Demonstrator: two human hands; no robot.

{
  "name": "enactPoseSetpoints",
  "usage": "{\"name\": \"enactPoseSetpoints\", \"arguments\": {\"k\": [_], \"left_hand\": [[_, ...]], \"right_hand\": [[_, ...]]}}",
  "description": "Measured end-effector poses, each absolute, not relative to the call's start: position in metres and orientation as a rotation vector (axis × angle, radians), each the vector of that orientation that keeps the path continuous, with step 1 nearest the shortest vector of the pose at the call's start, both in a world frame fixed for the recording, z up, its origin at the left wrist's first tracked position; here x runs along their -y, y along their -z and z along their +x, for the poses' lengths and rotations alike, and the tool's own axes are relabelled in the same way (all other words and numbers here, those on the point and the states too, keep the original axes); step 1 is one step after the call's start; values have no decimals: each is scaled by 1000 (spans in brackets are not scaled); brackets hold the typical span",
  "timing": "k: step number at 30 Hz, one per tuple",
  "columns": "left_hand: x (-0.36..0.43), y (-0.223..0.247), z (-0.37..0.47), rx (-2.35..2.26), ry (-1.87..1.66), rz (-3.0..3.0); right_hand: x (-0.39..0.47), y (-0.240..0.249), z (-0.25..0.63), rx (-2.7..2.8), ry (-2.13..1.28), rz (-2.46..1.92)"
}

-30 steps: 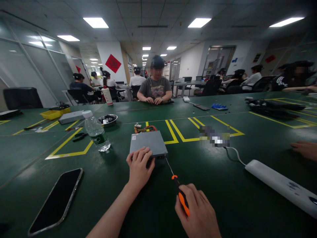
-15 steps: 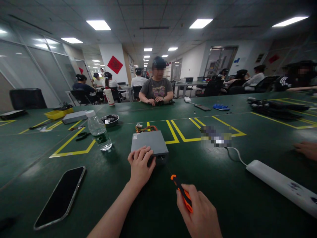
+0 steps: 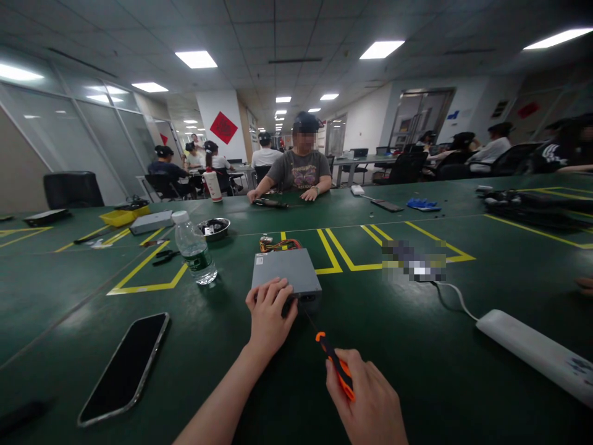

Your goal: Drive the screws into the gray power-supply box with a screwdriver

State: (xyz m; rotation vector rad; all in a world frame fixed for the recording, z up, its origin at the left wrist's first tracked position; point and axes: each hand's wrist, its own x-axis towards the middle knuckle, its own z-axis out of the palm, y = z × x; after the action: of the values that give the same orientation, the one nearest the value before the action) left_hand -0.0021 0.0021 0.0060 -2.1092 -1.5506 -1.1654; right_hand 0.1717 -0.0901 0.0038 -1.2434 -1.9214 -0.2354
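A grey metal box (image 3: 291,269) with a socket in its near face lies on the green table, its coloured cables (image 3: 280,244) bunched behind it. My left hand (image 3: 272,312) grips the box's near left corner, fingers on the top and the thumb at the near face. Wrapped in my right hand (image 3: 368,395) is an orange and black screwdriver (image 3: 340,368). Its thin shaft points up and left to the near face of the box; whether the tip touches a screw cannot be made out.
Left of the box stand a water bottle (image 3: 194,250) and a metal bowl (image 3: 215,228), with a phone (image 3: 125,368) nearer. A white power strip (image 3: 532,352) lies right. A person (image 3: 303,164) sits across the table (image 3: 208,346).
The view has shifted slightly, moving most things rightward. The screwdriver's handle sits a little further left relative to the box. Across the table, the person's hands have moved apart.
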Motion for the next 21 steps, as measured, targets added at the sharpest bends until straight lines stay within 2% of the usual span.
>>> {"name": "enactPoseSetpoints", "arguments": {"k": [5, 15, 21], "left_hand": [[-2, -6, -2, 1562, 1148, -2110], [0, -7, 2, 1509, 1091, -2067], [-4, -5, -2, 1387, 1051, -2117]], "right_hand": [[89, 2, 175, 1952, 181, -1259], [93, 8, 164, 2049, 348, -1181], [94, 7, 159, 2249, 587, -1014]]}}
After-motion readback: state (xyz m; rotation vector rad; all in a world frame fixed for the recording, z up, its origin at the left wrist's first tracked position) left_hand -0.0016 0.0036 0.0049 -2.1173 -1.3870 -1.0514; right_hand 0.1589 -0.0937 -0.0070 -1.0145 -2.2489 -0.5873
